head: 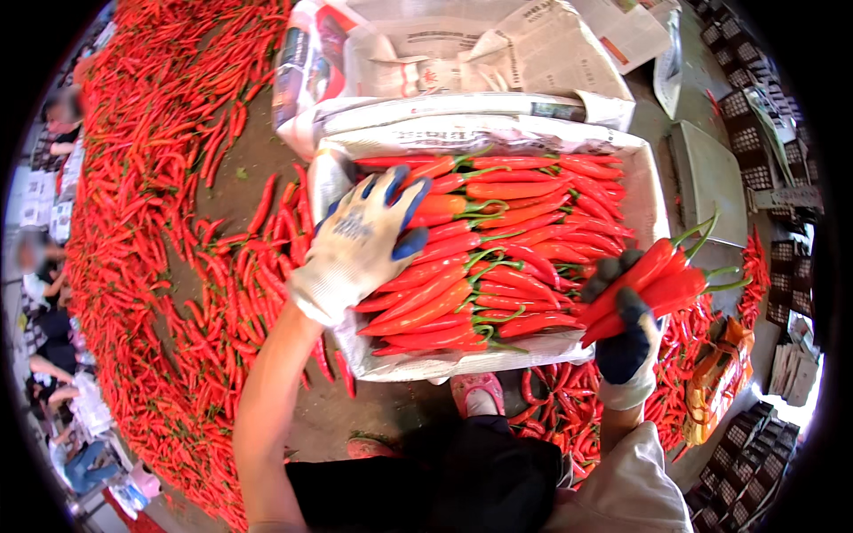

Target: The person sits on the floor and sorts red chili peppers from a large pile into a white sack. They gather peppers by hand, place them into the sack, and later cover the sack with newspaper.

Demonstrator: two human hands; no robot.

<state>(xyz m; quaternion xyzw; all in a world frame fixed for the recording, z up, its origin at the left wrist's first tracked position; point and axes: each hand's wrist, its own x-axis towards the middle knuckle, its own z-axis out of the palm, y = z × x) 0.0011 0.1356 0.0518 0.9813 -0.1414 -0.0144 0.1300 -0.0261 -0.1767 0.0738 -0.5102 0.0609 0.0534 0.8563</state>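
Observation:
Before me stands a box lined with newspaper [656,193], filled with red chili peppers [526,233] laid lengthwise in rows. My left hand [366,233], in a cream glove with blue-coated fingertips, lies spread over the box's left side and touches the peppers there. Held in my right hand [623,333], gloved with a dark palm, is a small bunch of red chili peppers [656,280], green stems pointing up and right. That bunch is above the box's right edge. The box's own walls are hidden by the paper.
A second newspaper-lined box [460,60] adjoins the far side. Loose chili peppers [133,266] cover the floor at left. More peppers [566,406] lie near my feet, by an orange bag [720,386]. Dark crates [740,460] stand at right; several people sit far left.

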